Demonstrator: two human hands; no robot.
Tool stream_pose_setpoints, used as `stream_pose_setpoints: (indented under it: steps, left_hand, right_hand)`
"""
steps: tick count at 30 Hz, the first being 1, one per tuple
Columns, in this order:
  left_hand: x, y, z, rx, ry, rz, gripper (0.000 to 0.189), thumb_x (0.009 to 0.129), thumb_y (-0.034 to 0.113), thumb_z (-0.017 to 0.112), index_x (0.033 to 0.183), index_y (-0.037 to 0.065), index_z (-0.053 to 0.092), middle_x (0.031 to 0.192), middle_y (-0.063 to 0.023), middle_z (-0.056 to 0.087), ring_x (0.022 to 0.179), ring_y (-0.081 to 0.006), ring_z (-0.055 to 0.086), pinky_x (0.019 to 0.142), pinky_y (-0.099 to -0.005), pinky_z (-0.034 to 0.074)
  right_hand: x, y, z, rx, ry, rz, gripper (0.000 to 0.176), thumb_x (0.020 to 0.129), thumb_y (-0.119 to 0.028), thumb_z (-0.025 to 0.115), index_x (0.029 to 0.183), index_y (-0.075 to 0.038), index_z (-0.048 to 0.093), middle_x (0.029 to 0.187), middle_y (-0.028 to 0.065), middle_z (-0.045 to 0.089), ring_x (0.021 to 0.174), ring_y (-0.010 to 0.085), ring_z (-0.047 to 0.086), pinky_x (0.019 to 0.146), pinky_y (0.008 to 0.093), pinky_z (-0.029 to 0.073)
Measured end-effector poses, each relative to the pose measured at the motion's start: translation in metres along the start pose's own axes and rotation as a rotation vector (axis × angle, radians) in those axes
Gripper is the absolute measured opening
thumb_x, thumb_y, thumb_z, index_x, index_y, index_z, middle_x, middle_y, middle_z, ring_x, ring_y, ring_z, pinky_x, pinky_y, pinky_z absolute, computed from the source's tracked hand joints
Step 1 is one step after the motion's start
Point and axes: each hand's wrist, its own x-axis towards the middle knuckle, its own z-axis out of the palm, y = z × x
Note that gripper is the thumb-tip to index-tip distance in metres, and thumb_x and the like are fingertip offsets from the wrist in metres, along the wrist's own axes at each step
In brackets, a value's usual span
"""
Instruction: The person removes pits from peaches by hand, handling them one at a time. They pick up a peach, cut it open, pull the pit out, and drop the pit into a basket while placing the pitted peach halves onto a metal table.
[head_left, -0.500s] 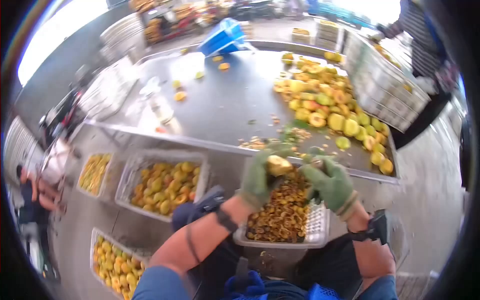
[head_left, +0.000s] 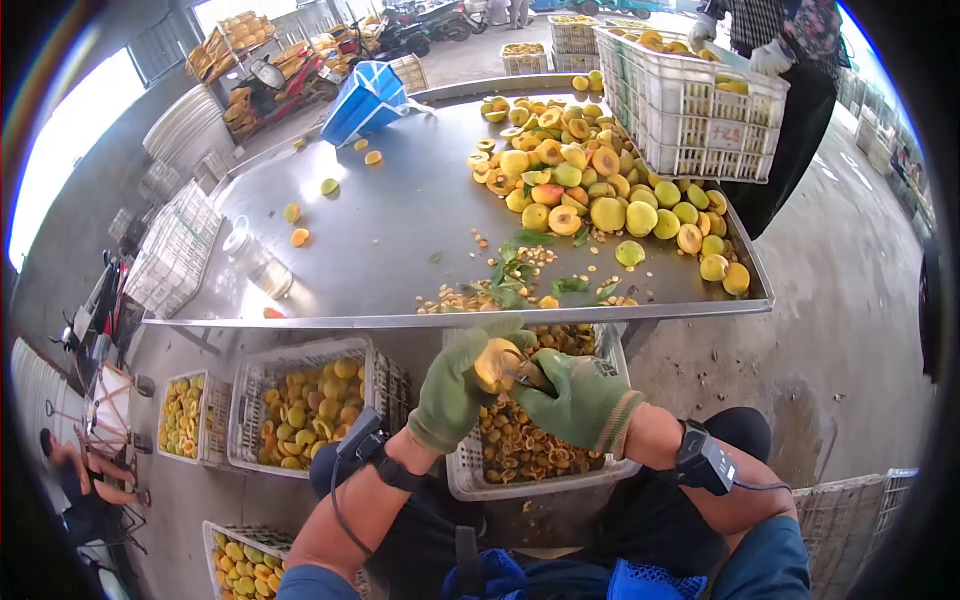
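Observation:
My left hand [head_left: 450, 388], in a green glove, is wrapped round a yellow peach half [head_left: 494, 366]. My gloved right hand [head_left: 578, 398] grips a small tool with a wooden handle [head_left: 535, 376], and its metal end touches the fruit. Both hands are close together above a white crate [head_left: 470, 478] of brownish, cut fruit pieces. Just beyond them is the front edge of the metal table [head_left: 380, 250], where pits and green leaves lie. Halved and whole peaches [head_left: 570, 165] are heaped at the table's right.
A white crate of fruit [head_left: 690, 105] rests on the table's right corner, beside a standing person [head_left: 790, 110]. A blue basket [head_left: 362, 100] and a clear jar [head_left: 262, 262] are on the table. More fruit crates [head_left: 372, 385] stand on the floor at left.
My hands have come closer together, and the tool now meets the fruit. The camera view has shifted, so the table appears farther left. The person by the crate shows both gloved hands.

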Motion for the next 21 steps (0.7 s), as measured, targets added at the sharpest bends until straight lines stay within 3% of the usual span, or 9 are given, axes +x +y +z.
stream_pose_setpoints:
  steps: [3,6,10,12,14,16,18,21]
  left_hand:
    - [0.005,0.0,0.009,-0.283,0.006,-0.099,0.054,0.109,0.041,0.04,0.14,-0.002,0.053,0.124,-0.0143,0.066,0.115,-0.0231,0.063,0.101,-0.039,0.052]
    - [0.005,0.001,0.013,-0.093,0.015,-0.056,0.056,0.11,0.042,0.037,0.141,-0.002,0.051,0.12,-0.0134,0.066,0.113,-0.0223,0.062,0.101,-0.0373,0.051]
    - [0.0,0.009,0.021,-0.011,0.04,-0.004,0.043,0.108,0.029,0.045,0.136,-0.001,0.057,0.114,-0.0093,0.068,0.1,-0.0159,0.065,0.089,-0.0305,0.053]
    - [-0.003,0.01,0.023,-0.028,0.077,-0.066,0.04,0.107,0.026,0.045,0.133,-0.001,0.06,0.113,-0.0088,0.068,0.098,-0.0159,0.065,0.089,-0.0308,0.053]
    - [-0.004,0.006,0.024,0.141,0.102,0.047,0.039,0.107,0.025,0.046,0.13,-0.001,0.062,0.112,-0.0081,0.069,0.096,-0.015,0.065,0.087,-0.03,0.053]
    - [-0.004,0.005,0.021,0.142,0.11,0.044,0.039,0.107,0.027,0.046,0.128,-0.002,0.063,0.113,-0.0086,0.068,0.099,-0.0161,0.065,0.088,-0.0313,0.054]
    - [-0.006,0.004,0.016,-0.028,0.109,-0.083,0.042,0.108,0.031,0.048,0.128,-0.003,0.063,0.118,-0.0102,0.068,0.107,-0.0191,0.066,0.094,-0.0347,0.054]
    - [-0.008,0.005,0.019,0.054,0.164,-0.047,0.041,0.107,0.031,0.048,0.126,-0.002,0.063,0.115,-0.0094,0.069,0.102,-0.0183,0.067,0.09,-0.0333,0.056]
  right_hand:
    - [-0.002,0.006,0.005,-0.016,0.002,-0.02,0.033,0.092,-0.033,0.065,0.104,-0.002,0.062,0.092,0.025,0.069,0.086,0.0436,0.067,0.074,0.0507,0.052]
    - [-0.002,0.004,0.006,-0.023,0.003,-0.028,0.039,0.092,-0.032,0.064,0.114,0.0,0.061,0.096,0.0262,0.069,0.088,0.0436,0.068,0.077,0.0502,0.053]
    - [-0.005,-0.016,-0.001,-0.109,-0.043,0.023,0.046,0.092,-0.029,0.064,0.126,0.001,0.056,0.097,0.0258,0.07,0.089,0.0428,0.069,0.077,0.0496,0.055]
    - [-0.004,-0.017,0.004,-0.174,-0.057,0.027,0.045,0.091,-0.027,0.063,0.126,0.001,0.055,0.097,0.0247,0.071,0.088,0.0419,0.07,0.077,0.0496,0.055]
    - [-0.006,-0.015,0.008,-0.229,-0.074,0.038,0.043,0.091,-0.025,0.062,0.125,0.001,0.055,0.096,0.0239,0.071,0.088,0.0409,0.07,0.076,0.0495,0.055]
    - [-0.005,-0.013,0.01,-0.282,-0.088,0.045,0.041,0.091,-0.023,0.062,0.124,0.0,0.054,0.096,0.0231,0.072,0.088,0.0398,0.071,0.076,0.0494,0.055]
    - [-0.005,-0.014,0.01,-0.278,-0.099,0.037,0.038,0.091,-0.022,0.061,0.121,0.0,0.055,0.095,0.0234,0.072,0.089,0.0402,0.071,0.077,0.0493,0.055]
    - [-0.003,-0.015,0.012,-0.214,-0.118,0.046,0.038,0.091,-0.022,0.062,0.12,0.001,0.055,0.095,0.0244,0.071,0.089,0.0417,0.07,0.077,0.0494,0.055]
